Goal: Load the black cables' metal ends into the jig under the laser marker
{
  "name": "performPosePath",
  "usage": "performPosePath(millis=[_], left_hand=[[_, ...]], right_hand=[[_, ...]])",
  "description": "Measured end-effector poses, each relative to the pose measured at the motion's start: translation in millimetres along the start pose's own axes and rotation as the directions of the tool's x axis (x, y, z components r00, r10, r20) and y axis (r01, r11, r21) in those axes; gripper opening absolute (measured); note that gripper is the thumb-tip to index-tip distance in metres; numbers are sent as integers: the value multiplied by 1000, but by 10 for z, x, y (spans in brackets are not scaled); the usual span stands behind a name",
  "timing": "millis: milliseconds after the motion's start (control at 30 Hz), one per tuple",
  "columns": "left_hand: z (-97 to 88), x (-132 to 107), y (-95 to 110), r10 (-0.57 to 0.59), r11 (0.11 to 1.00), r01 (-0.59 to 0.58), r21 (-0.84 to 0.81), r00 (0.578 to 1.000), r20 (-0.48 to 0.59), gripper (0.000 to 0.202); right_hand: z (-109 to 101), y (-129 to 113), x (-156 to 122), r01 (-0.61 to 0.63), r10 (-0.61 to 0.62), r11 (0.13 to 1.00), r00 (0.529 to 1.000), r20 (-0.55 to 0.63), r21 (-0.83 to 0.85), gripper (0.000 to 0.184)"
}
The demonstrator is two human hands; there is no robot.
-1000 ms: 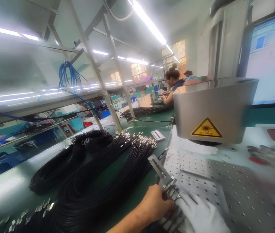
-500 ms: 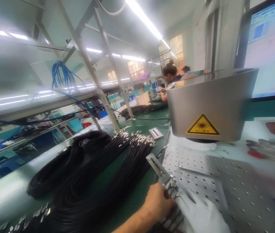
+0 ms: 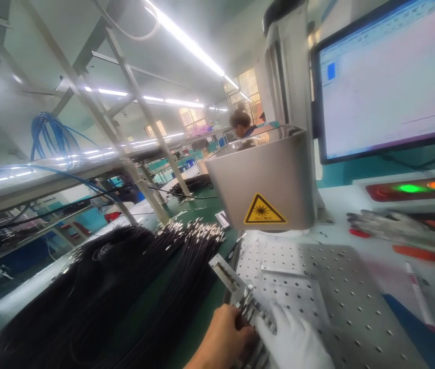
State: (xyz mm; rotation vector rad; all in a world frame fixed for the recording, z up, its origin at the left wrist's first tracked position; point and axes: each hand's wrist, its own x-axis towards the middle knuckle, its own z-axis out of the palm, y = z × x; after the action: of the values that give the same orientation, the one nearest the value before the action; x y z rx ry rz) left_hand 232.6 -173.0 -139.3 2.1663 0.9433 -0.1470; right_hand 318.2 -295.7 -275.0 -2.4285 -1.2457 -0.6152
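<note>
My bare left hand (image 3: 227, 330) is closed around the near part of a slotted metal fixture (image 3: 227, 274) at the bottom centre. Small silvery cable connectors (image 3: 246, 302) sit in a row along it. My right hand (image 3: 296, 335), in a white glove, presses against the fixture from the other side, its fingers bent over the connectors; whether it pinches one is hidden. Left of the hands lie thick bundles of black cables (image 3: 125, 287) with silvery connector ends (image 3: 202, 233). A perforated metal plate (image 3: 340, 287) lies just beyond the glove.
A grey machine head (image 3: 267, 179) with a yellow laser warning sign (image 3: 265, 209) overhangs the plate. To the right are a monitor (image 3: 390, 87), lit buttons (image 3: 407, 188), grey gloves (image 3: 397, 230) and a marker pen (image 3: 420, 297). Another person (image 3: 242, 123) sits farther back.
The view has swung right, bringing in more of the monitor and the lit buttons. Both hands stay at the fixture, with the gloved fingers now closer over the connectors.
</note>
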Motion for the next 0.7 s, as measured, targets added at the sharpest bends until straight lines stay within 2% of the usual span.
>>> performPosePath(millis=[100,200,267,367,500,600,700], left_hand=[[22,-11,52,-24,998,26,49,999,-46,16],[28,-33,105,-9,998,13,66,999,-52,18],[24,-37,99,2,999,0,48,999,-35,17],[5,-37,36,26,999,-27,-19,999,-39,12],[-59,-100,-40,52,982,-79,-172,986,-156,8],[-113,-196,-54,24,968,-46,-245,996,-90,14],[-129,-251,-60,17,976,-26,-216,999,-43,23]], right_hand=[[-94,16,2,13,-14,999,1000,19,47,35],[-298,34,43,140,-142,989,989,49,45,47],[-383,41,72,199,-198,980,979,49,-12,47],[-342,49,92,222,-220,972,975,26,-79,45],[-189,40,89,196,-196,979,981,0,-49,51],[-233,25,91,189,-189,982,982,7,-28,51],[-366,54,96,216,-215,976,976,46,-31,52]])
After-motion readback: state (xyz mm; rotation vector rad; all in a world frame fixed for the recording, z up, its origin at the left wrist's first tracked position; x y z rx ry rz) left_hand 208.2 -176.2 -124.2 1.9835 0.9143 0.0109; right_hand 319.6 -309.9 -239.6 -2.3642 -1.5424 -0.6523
